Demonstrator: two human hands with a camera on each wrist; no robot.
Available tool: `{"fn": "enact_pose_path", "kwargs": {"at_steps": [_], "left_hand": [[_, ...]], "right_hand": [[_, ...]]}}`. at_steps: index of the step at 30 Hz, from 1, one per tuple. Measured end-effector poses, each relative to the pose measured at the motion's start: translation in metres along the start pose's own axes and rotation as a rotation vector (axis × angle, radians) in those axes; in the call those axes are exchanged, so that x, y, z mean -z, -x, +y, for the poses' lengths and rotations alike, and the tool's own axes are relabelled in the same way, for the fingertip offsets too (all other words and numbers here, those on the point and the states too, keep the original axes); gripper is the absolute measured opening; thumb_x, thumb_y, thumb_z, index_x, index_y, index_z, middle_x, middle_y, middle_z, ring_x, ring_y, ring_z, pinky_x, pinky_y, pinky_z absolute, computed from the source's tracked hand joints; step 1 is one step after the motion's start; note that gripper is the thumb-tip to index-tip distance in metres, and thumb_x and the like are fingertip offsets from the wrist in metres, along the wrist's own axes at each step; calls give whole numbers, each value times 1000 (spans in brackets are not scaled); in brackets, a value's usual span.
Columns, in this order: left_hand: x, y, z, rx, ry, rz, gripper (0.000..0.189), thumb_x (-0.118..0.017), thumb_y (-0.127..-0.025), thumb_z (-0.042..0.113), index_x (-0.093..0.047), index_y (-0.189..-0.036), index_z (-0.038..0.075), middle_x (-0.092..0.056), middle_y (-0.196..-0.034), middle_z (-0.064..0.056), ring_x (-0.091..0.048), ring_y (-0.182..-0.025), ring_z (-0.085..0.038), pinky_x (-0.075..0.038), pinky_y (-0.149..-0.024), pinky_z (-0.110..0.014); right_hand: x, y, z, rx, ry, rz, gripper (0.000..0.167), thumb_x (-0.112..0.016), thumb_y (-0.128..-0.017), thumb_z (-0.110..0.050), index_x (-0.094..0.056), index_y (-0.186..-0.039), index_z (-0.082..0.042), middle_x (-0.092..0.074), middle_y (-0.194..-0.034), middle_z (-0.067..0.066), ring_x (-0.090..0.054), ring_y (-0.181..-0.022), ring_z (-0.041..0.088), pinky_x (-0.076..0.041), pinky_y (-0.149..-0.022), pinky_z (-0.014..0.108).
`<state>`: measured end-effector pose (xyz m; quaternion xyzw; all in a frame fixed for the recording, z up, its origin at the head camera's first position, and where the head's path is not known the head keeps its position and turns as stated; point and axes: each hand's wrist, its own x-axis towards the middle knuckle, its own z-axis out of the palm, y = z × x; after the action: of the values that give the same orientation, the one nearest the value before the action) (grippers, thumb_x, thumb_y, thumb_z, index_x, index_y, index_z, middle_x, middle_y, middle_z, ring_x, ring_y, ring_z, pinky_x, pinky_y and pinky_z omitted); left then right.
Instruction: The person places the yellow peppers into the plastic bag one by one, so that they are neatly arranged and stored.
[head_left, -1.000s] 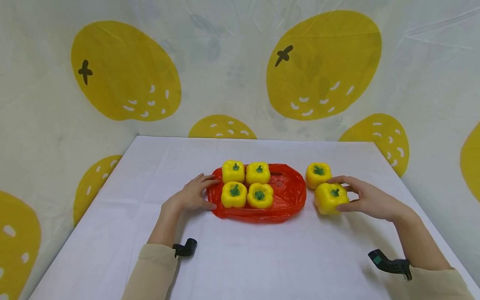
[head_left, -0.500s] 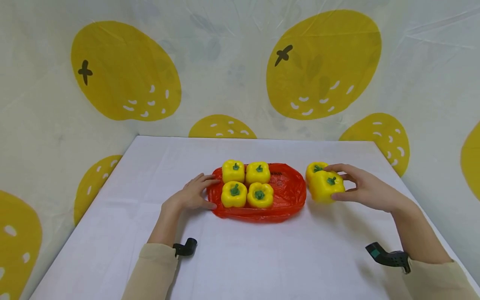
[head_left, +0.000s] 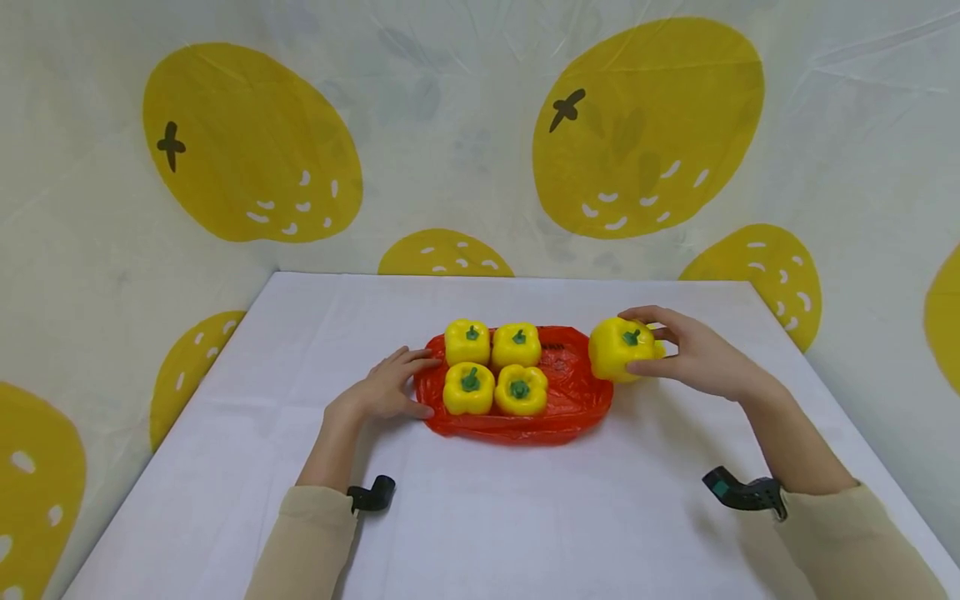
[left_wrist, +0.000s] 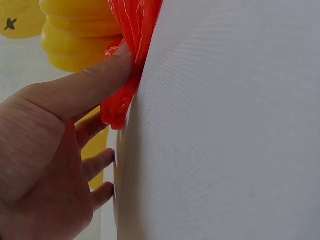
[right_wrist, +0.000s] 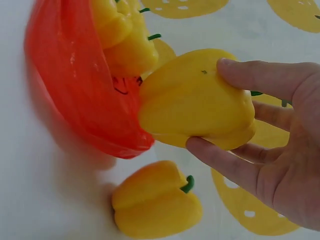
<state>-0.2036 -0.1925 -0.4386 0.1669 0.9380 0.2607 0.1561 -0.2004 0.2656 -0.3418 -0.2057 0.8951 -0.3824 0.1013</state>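
A red plastic bag (head_left: 573, 375) lies spread on the table with several yellow bell peppers (head_left: 468, 389) standing in its left part, green stems up. My left hand (head_left: 386, 387) holds the bag's left end, thumb on the near side and fingers on the far side; the left wrist view shows the thumb (left_wrist: 107, 75) over the red plastic. Raised at the bag's right end, another yellow bell pepper (head_left: 611, 352) is gripped by my right hand (head_left: 693, 354) between thumb and fingers. One more yellow bell pepper (right_wrist: 155, 200) rests on the table, mostly hidden in the head view.
The white-covered table (head_left: 525, 517) ends at the back against a pale curtain (head_left: 450, 150) printed with large yellow fruit. Black wrist cameras sit on both forearms at the beige sleeves (head_left: 847, 525).
My right hand has lifted the yellow bell pepper off the table and carried it left and away from me to the bag's right end. My left hand stays in place.
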Motion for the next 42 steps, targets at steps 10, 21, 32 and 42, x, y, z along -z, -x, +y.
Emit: {"fn": "enact_pose_path", "kwargs": {"at_steps": [10,21,32,42], "left_hand": [[1,0,1,8,-2,6,80,-84,-84,30,-48,-155,20,-33,-164,-10,-11,-154,-41,-13,-117,-71],[1,1,3,11,7,0,80,-84,-84,29,-48,-155,20,-33,-164,-9,-10,-154,-40,-13,-117,-71],[0,2,2,10,6,2,79,-83,-84,28,-48,-154,20,-32,-165,-9,-10,-155,-40,-14,-116,-72],[0,2,3,10,8,0,79,-83,-85,29,-48,-154,20,-32,-165,-9,-10,-154,-41,-14,-116,-72]], "right_hand": [[-20,-25,-7,-36,-26,6,70,-81,-90,-31,-48,-149,-13,-48,-148,14,-48,-129,44,-57,-91,53],[-38,-47,-5,-47,7,-16,71,-82,-88,-33,-49,-147,-11,-49,-146,18,-48,-130,46,-56,-92,55],[-55,-58,-1,-31,55,-15,68,-82,-88,-29,-52,-144,-4,-55,-140,20,-50,-127,43,-54,-97,55],[-66,-64,1,-17,86,7,67,-81,-90,-26,-53,-145,-3,-57,-138,20,-52,-123,38,-52,-100,54]]}}
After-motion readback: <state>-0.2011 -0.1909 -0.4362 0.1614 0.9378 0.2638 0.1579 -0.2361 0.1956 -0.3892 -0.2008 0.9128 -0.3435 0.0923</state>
